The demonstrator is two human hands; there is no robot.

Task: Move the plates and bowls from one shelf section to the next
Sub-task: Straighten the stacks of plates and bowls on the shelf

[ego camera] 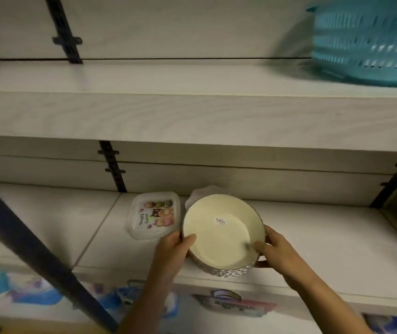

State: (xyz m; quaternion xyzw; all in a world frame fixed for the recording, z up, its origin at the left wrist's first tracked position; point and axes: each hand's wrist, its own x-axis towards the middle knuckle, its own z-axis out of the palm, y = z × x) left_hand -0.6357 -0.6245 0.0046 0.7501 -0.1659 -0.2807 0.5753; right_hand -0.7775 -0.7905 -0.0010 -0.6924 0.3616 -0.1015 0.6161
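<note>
Stack of bowls (224,239) near the front edge of the lower shelf (337,237), left hand (175,247) on its left rim, right hand (274,251) on its right rim. Just left of the stack, touching or nearly so, a pile of square plates (155,214), set slightly further back. Directly behind the bowls, another dish (202,191), mostly hidden. Above, on the upper shelf (168,112), far right, a basket (368,42). Below the front edge, blurred packaged goods (231,304).
</note>
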